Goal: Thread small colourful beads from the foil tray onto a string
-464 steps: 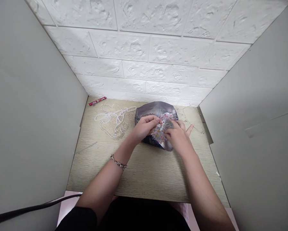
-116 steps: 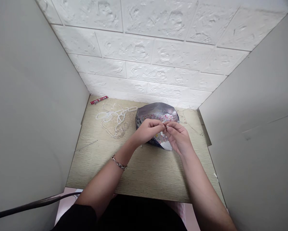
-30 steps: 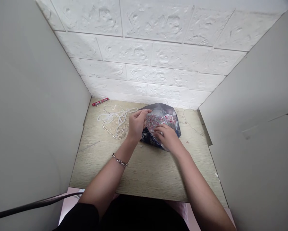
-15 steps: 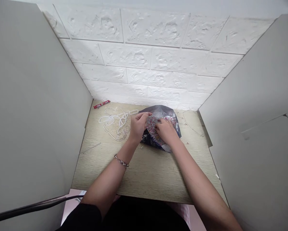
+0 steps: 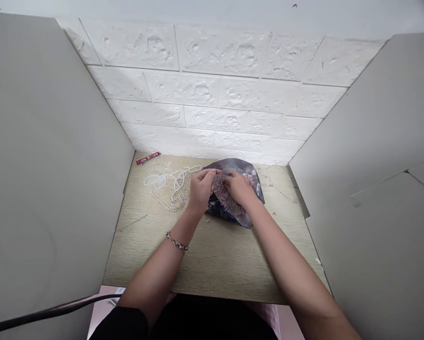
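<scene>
A dark plastic bag (image 5: 214,213) lies open on the table, with many small pink and clear beads (image 5: 222,192) in a clear inner part. At its left edge my left hand (image 5: 200,189) is closed in a pinch, thumb against forefinger. What the pinch holds is too small to make out. My right hand (image 5: 240,190) rests over the beads from the right, fingers curled down and closed together. Its fingertips are partly hidden, and so is anything between them. White and clear bead strands (image 5: 179,177) lie loosely coiled just left of my left hand.
A small red packet (image 5: 148,158) lies at the table's back left corner. Thin strands with a few beads (image 5: 266,179) spread right of the bag. Grey panels (image 5: 367,141) stand on both sides, and a white brick-pattern wall (image 5: 197,111) closes the back.
My right hand has shifted slightly left over the beads, closer to my left hand. My left hand keeps its pinch at the bag's edge. The whole view has tilted a little.
</scene>
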Demonstrator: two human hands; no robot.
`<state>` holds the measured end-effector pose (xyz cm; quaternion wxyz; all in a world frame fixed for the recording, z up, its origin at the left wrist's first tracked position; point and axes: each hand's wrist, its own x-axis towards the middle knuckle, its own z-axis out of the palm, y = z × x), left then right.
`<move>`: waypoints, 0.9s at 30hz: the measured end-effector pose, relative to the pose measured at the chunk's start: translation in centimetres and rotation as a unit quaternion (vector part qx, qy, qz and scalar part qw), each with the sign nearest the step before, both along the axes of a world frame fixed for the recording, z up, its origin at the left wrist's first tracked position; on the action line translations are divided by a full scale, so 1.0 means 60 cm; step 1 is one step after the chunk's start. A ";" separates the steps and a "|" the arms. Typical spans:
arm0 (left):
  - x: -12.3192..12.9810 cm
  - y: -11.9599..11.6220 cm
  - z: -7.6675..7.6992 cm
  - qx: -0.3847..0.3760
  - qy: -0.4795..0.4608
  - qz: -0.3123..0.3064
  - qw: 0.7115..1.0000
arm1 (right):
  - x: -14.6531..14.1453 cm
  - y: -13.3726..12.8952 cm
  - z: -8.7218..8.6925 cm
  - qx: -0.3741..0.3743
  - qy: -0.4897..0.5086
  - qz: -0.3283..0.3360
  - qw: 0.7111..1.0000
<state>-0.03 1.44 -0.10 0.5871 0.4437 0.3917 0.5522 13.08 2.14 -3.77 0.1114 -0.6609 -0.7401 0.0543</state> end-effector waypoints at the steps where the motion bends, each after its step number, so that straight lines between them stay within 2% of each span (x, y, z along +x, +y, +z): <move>1: 0.000 0.000 0.000 0.003 0.005 0.000 1.000 | 0.001 0.001 -0.002 0.000 0.004 -0.001 1.000; 6: -0.001 0.000 -0.001 0.014 0.016 -0.002 1.000 | 0.006 0.000 0.001 -0.017 -0.008 -0.006 1.000; 12: -0.001 -0.003 0.001 -0.002 0.007 -0.007 1.000 | 0.016 -0.011 0.020 -0.097 -0.082 -0.035 0.991; 19: -0.001 0.000 -0.004 -0.009 0.038 -0.015 0.999 | 0.032 -0.019 0.035 -0.150 -0.080 -0.078 0.982; 23: 0.001 0.006 -0.014 -0.019 0.060 -0.020 0.998 | 0.032 0.004 0.042 -0.132 -0.074 -0.096 0.984; 27: 0.003 0.009 -0.020 -0.006 0.042 0.019 0.999 | 0.013 0.013 0.031 -0.075 -0.057 -0.069 0.993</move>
